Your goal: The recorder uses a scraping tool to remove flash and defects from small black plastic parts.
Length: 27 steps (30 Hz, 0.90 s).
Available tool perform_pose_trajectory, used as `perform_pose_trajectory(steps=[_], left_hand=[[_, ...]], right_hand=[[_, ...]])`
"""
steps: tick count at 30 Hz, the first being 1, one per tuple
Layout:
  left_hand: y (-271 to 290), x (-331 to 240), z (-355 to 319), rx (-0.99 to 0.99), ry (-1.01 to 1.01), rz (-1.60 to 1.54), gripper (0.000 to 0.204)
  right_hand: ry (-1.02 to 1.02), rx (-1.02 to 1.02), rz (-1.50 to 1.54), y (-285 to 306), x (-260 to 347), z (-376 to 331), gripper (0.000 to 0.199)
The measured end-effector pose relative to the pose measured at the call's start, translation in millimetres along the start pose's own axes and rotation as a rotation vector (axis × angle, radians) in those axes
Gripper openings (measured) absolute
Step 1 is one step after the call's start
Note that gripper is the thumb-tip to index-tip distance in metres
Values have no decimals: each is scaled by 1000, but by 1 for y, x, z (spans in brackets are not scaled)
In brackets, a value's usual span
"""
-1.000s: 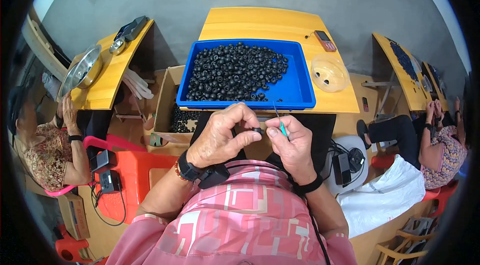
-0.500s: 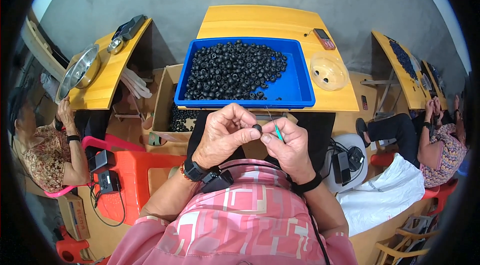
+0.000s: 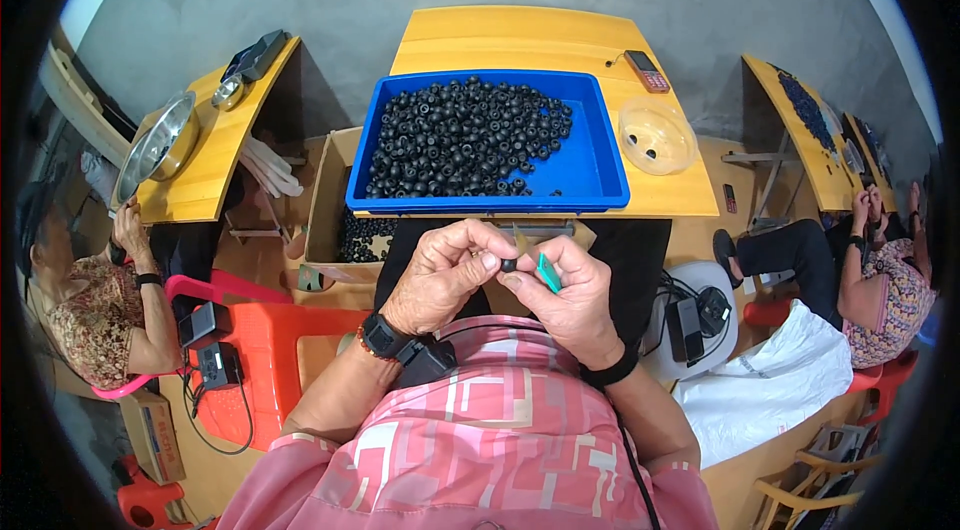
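Observation:
My left hand [image 3: 445, 275] pinches a small black round part [image 3: 509, 265] between thumb and fingertips, just below the table's near edge. My right hand [image 3: 570, 292] meets it from the right and grips a thin green-handled tool [image 3: 548, 272], whose tip sits next to the part. Just beyond both hands, a blue tray [image 3: 600, 175] holds several more of these black parts [image 3: 460, 140] on the yellow table [image 3: 520, 35].
A clear plastic bowl [image 3: 656, 135] and a small handheld device [image 3: 646, 70] lie right of the tray. A cardboard box [image 3: 325, 210] of black parts stands left of my lap. Other people sit at yellow tables at far left [image 3: 90, 310] and far right [image 3: 885, 270].
Both hands have stayed together in front of me. The black part between the fingertips has turned slightly and the green tool has shifted a little against it.

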<state>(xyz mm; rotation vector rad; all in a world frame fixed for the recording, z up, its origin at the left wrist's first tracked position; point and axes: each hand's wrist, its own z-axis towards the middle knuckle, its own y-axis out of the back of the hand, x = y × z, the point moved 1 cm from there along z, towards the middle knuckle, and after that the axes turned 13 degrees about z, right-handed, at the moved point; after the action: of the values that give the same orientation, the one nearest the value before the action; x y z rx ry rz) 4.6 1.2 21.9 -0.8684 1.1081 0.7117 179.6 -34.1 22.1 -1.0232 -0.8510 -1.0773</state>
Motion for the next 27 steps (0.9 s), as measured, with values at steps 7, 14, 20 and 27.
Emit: perform_pose_trajectory(steps=[7, 14, 20, 27], left_hand=[[0, 3, 1, 16, 71, -161, 15], [-2, 1, 0, 40, 118, -196, 15], [-2, 2, -1, 95, 157, -264, 14], [3, 7, 0, 98, 166, -434, 11]], right_hand=[[-26, -17, 187, -1, 6, 3, 12], [-71, 34, 96, 5, 4, 5, 5], [-136, 59, 186, 5, 13, 7, 4], [-63, -18, 66, 10, 14, 6, 12]])
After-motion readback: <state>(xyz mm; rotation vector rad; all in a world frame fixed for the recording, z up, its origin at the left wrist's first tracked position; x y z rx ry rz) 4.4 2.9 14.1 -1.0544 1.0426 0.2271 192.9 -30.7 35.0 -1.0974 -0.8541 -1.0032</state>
